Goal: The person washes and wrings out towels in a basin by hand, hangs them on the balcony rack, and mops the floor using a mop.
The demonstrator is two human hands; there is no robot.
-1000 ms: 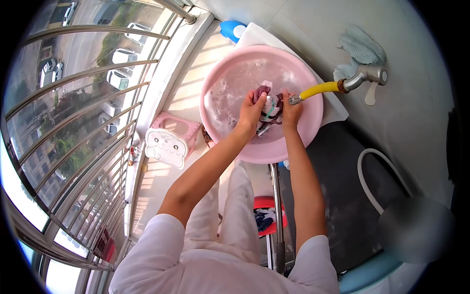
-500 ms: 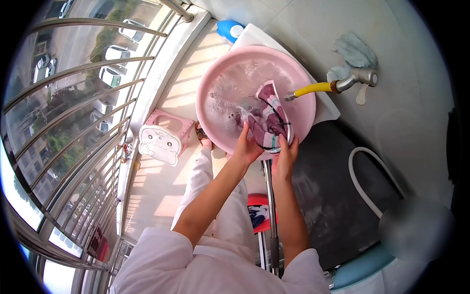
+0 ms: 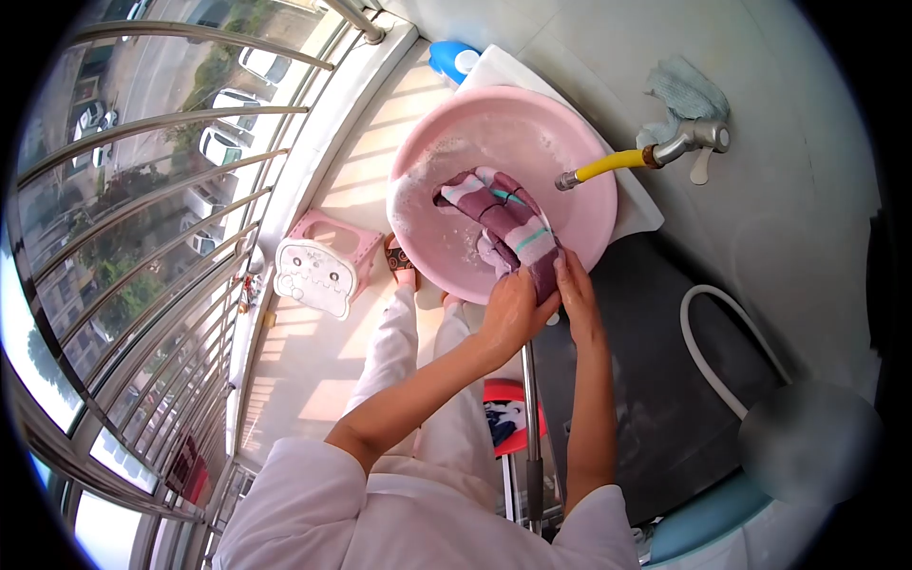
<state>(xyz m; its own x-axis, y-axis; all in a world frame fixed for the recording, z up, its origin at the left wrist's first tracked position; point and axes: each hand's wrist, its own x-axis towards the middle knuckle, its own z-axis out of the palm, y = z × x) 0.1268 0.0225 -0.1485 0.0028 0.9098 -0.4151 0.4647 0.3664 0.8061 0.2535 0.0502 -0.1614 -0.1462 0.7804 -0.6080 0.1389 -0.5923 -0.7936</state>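
Observation:
A striped purple, white and teal cloth (image 3: pixel 508 214) lies partly in the soapy water of a large pink basin (image 3: pixel 407 190), its near end raised at the basin's front rim. My left hand (image 3: pixel 516 309) has its fingers wrapped round that near end. Beside it, my right hand (image 3: pixel 573 285) grips the cloth's right edge, the thumb partly hidden. Over the basin's right side reaches a yellow hose (image 3: pixel 608 165) with a metal end, fixed to a wall tap (image 3: pixel 686 142). No water is seen running from it.
A pink and white stool (image 3: pixel 318 275) stands left of my feet, near the window railing. Below the basin are a metal pole (image 3: pixel 530 399) and a red container (image 3: pixel 505 391) holding clothes. A dark surface (image 3: pixel 636 380) and white hose (image 3: pixel 698 356) lie right. A blue bottle (image 3: pixel 446 57) stands behind.
The cloth has been turned over and now stretches further left into the basin, showing its striped face. My left hand has moved right and down, closer to my right hand.

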